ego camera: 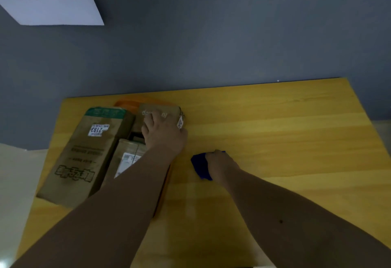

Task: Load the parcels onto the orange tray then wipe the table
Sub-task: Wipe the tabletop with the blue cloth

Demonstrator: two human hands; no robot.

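Parcels (88, 151) hide most of the orange tray (127, 104); label print unreadable.

The tabletop (275, 132) is smooth yellow wood-grain with a soft sheen. The parcels (84, 153) at nine o'clock are matt brown paper with white paper labels. The blue cloth (200, 165) looks soft and matt.

My left hand (163, 134) lies flat, fingers spread forward, palm pressing down. My right hand (220, 165) curls, knuckles up, fingers clenched on what's beneath them. Both forearms stretch forward.
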